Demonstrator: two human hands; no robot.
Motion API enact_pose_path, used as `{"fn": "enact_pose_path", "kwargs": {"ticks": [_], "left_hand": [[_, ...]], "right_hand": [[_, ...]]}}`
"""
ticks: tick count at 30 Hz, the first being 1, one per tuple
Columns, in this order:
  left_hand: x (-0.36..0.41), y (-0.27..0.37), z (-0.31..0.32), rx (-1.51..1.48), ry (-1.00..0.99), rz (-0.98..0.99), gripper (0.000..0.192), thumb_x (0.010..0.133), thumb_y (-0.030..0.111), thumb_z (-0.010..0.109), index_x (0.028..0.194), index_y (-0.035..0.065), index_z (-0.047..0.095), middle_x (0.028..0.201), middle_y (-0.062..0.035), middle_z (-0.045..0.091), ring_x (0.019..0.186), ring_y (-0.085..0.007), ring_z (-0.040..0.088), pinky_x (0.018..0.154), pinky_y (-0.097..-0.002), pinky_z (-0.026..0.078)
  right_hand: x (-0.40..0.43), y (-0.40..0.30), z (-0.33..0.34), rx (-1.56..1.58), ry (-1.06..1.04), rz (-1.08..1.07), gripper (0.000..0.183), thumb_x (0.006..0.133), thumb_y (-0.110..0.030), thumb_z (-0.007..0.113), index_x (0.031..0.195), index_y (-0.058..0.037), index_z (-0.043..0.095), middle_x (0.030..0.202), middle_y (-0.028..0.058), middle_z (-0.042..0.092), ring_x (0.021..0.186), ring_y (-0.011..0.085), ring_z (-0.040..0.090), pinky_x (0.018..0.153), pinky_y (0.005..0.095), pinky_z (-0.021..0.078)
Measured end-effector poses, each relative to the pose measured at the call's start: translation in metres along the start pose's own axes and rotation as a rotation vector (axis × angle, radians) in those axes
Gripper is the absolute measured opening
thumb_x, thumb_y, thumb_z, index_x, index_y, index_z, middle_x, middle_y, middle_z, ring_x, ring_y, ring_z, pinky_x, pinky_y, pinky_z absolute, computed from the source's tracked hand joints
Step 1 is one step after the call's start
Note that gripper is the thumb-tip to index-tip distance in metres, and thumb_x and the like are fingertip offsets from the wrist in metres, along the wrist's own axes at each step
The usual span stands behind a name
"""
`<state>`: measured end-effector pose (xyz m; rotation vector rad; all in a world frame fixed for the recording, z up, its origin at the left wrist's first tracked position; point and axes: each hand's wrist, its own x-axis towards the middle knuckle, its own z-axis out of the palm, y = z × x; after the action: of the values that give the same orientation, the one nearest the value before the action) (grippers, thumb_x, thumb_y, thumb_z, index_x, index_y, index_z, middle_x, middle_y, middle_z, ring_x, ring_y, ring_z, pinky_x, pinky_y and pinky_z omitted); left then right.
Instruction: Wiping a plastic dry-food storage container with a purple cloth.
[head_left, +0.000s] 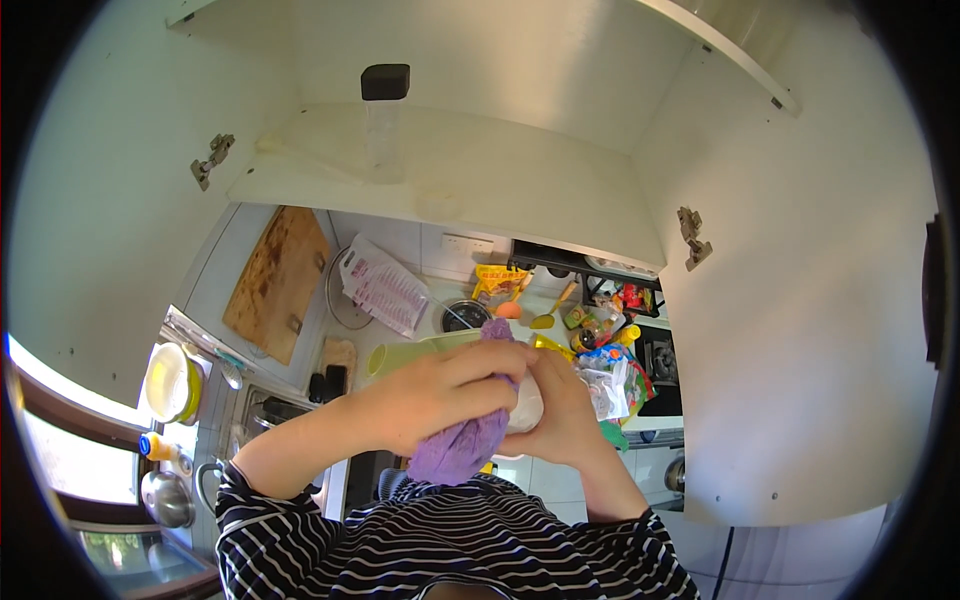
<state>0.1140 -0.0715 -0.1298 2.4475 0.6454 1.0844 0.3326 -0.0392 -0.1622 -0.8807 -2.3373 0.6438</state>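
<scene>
My left hand (442, 397) is closed around a crumpled purple cloth (461, 450), whose upper end pokes out above the fingers. The cloth lies against a white rounded container (527, 405), perhaps a jar or bowl, which my right hand (562, 405) grips from the right side. Both hands meet in front of my chest, over the counter, and partly hide the container. Above them, a clear container with a black lid (385, 82) stands upright on the shelf of an open white wall cabinet (517, 165).
Open cabinet doors (787, 300) flank me. The counter holds a green container (390, 358), a black pan (465, 316), a white printed bag (386, 289) and several food packets (604, 382). A wooden cutting board (277, 285) leans at the left; a yellow-green bowl (172, 382) sits by the window.
</scene>
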Motion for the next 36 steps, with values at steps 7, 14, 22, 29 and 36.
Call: {"fn": "enact_pose_path", "kwargs": {"ticks": [7,14,22,29,36], "left_hand": [[0.000,-0.007,0.003,-0.053,0.106,-0.001,0.029,0.077,0.014,0.067,0.101,0.0027,0.055,0.117,-0.0143,0.048,0.115,-0.0330,0.051,0.098,-0.0396,0.042],[0.012,-0.029,-0.002,-0.250,0.107,-0.192,0.042,0.069,0.017,0.069,0.105,0.0013,0.054,0.118,-0.0155,0.048,0.111,-0.0324,0.050,0.097,-0.0362,0.040],[0.008,-0.029,0.001,-0.210,0.073,-0.077,0.035,0.073,0.015,0.070,0.102,0.0018,0.056,0.116,-0.0155,0.051,0.111,-0.0313,0.054,0.094,-0.0376,0.044],[-0.010,-0.015,0.010,0.126,0.160,0.033,0.040,0.074,0.012,0.069,0.113,0.0055,0.061,0.126,-0.0166,0.051,0.119,-0.0354,0.054,0.097,-0.0419,0.047],[-0.035,-0.016,0.032,0.376,0.419,-0.024,0.028,0.073,0.002,0.071,0.101,0.0025,0.068,0.125,-0.0175,0.053,0.120,-0.0362,0.054,0.099,-0.0423,0.047]], "right_hand": [[0.003,-0.002,-0.005,0.065,0.072,0.100,0.093,0.054,-0.028,0.083,0.135,-0.0045,0.044,0.111,0.0186,0.055,0.102,0.0367,0.055,0.087,0.0427,0.0471],[-0.001,-0.006,0.000,-0.051,0.059,0.110,0.089,0.055,-0.031,0.081,0.132,-0.0025,0.047,0.111,0.0187,0.055,0.102,0.0372,0.055,0.086,0.0441,0.0475],[-0.001,-0.005,0.001,-0.097,0.010,0.069,0.094,0.052,-0.033,0.084,0.132,-0.0015,0.047,0.118,0.0209,0.054,0.111,0.0392,0.054,0.092,0.0450,0.0466],[-0.002,0.006,-0.003,-0.008,0.000,0.080,0.095,0.055,-0.031,0.085,0.136,-0.0001,0.044,0.121,0.0216,0.054,0.114,0.0375,0.054,0.095,0.0433,0.0453],[0.002,0.018,0.000,0.237,0.321,0.177,0.097,0.054,-0.021,0.084,0.136,0.0030,0.039,0.120,0.0210,0.053,0.112,0.0347,0.055,0.093,0.0419,0.0447]]}}
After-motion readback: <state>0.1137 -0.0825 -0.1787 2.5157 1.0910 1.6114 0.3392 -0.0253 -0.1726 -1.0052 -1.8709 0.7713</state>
